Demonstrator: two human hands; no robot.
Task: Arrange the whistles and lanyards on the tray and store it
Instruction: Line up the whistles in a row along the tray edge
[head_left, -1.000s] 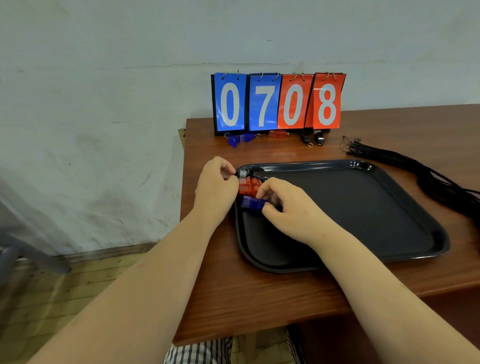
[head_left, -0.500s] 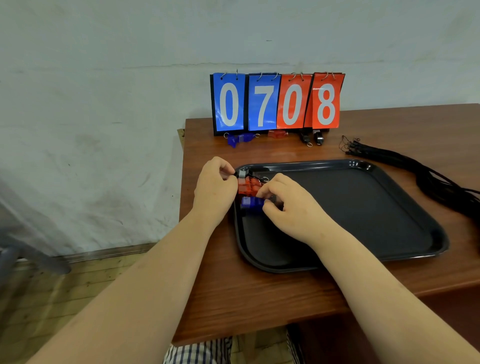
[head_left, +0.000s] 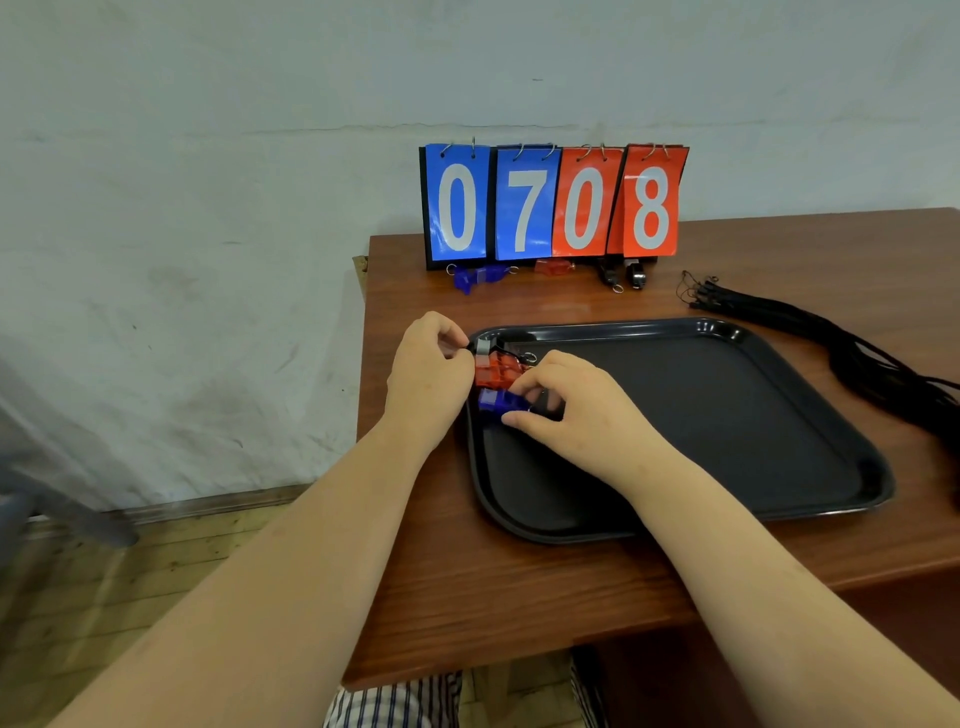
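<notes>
whistles on the tray: a black and silver whistle (head_left: 485, 345), a red whistle (head_left: 496, 371) and a blue whistle (head_left: 498, 401) are lined up side by side in the far left corner of the black tray (head_left: 810, 364).
left hand: the left hand (head_left: 426, 374) is curled, and the black and silver whistle looks pinched by its fingertips.
right hand: the blue whistle is held between thumb and bent fingers of the right hand (head_left: 576, 415).
done: three whistles are judged to be placed.
left to do: the loose blue whistles (head_left: 478, 275), loose red whistle (head_left: 555, 266) and loose black whistles (head_left: 623, 273) by the score board (head_left: 553, 202) are not yet moved. the black lanyards (head_left: 831, 343) are lying off the tray, to its right. the tray is not yet stored.
feel and shape: the red and blue whistles are made of see-through plastic, with small metal rings. the tray is smooth and shiny, with round corners and a raised rim. the lanyards are thin, soft cords in a bunch.
table: the wooden table (head_left: 493, 587) is brown and glossy.
</notes>
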